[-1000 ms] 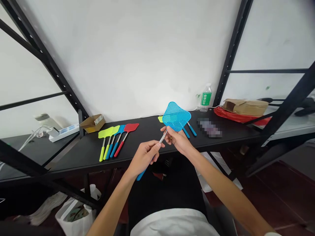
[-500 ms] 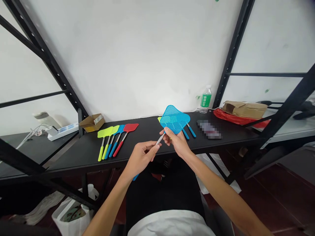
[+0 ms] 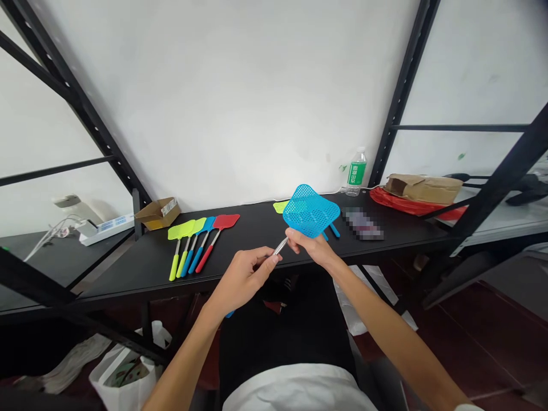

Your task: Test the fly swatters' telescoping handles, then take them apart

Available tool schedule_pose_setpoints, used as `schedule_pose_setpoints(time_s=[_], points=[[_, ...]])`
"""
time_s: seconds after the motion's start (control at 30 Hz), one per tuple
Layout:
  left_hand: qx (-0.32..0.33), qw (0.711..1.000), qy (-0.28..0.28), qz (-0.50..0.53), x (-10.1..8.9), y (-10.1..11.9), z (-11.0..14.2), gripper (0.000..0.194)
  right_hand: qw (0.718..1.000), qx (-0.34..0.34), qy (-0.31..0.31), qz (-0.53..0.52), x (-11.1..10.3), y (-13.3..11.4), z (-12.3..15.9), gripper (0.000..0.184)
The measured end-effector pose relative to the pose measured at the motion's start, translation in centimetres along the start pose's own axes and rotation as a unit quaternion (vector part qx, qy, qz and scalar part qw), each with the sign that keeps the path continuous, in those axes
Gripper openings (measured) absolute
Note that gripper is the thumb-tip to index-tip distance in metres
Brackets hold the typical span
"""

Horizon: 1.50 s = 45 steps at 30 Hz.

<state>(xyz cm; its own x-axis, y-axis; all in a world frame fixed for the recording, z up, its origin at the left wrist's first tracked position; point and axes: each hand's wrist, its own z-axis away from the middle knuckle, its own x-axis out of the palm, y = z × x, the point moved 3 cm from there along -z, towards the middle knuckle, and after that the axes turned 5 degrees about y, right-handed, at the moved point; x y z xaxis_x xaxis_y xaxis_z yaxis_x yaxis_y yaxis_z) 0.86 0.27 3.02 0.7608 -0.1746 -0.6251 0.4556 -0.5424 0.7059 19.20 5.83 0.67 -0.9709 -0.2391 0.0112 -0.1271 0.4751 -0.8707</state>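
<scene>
I hold a blue fly swatter [image 3: 311, 211] in front of me, above the front edge of a black shelf [image 3: 145, 262]. My right hand [image 3: 309, 246] pinches the metal shaft just under the mesh head. My left hand [image 3: 245, 277] grips the lower shaft and the blue handle, whose tip pokes out below my wrist. A row of several swatters [image 3: 197, 240], two yellow-green, one blue and one red, lies on the shelf to the left. More swatters [image 3: 282, 206] lie behind the held head, mostly hidden.
A small cardboard box [image 3: 158, 212] and a white power strip [image 3: 103, 228] sit at the back left. A green-labelled water bottle [image 3: 356, 172] stands by the wall. A brown paper bag [image 3: 423, 187] lies on red plastic at right. Black rack posts frame both sides.
The swatter head has shifted slightly right and tipped flatter. My left hand has slid a little along the shaft, so less blue handle shows below it.
</scene>
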Motion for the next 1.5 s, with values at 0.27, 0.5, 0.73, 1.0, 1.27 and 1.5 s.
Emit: schedule_pose_setpoints(time_s=[0.27, 0.5, 0.73, 1.0, 1.27, 1.5], points=[[0.010, 1.000, -0.016, 0.000, 0.3, 0.6, 0.1, 0.039, 1.000, 0.019, 0.023, 0.006, 0.3, 0.6, 0.2, 0.057], [0.030, 0.997, -0.002, -0.064, -0.1, 0.9, 0.2, 0.041, 0.999, 0.023, 0.039, 0.013, 0.5, 0.8, 0.3, 0.057], [0.028, 0.994, -0.002, -0.106, -0.5, 1.3, 0.1, 0.040, 0.999, 0.045, 0.021, -0.016, 0.9, 1.3, 0.0, 0.054], [0.004, 0.999, -0.022, -0.036, -0.3, 1.1, 0.0, 0.040, 1.000, 0.021, 0.008, -0.016, 0.2, 1.1, -0.3, 0.053], [-0.101, 0.966, -0.117, 0.206, 0.2, 0.0, -0.2, 0.045, 0.999, 0.010, -0.030, -0.002, 0.5, 0.3, -0.2, 0.055], [-0.019, 0.999, -0.016, -0.034, -0.3, 0.6, -0.1, 0.043, 0.999, -0.002, 0.020, -0.025, 0.1, 0.5, -0.5, 0.053]])
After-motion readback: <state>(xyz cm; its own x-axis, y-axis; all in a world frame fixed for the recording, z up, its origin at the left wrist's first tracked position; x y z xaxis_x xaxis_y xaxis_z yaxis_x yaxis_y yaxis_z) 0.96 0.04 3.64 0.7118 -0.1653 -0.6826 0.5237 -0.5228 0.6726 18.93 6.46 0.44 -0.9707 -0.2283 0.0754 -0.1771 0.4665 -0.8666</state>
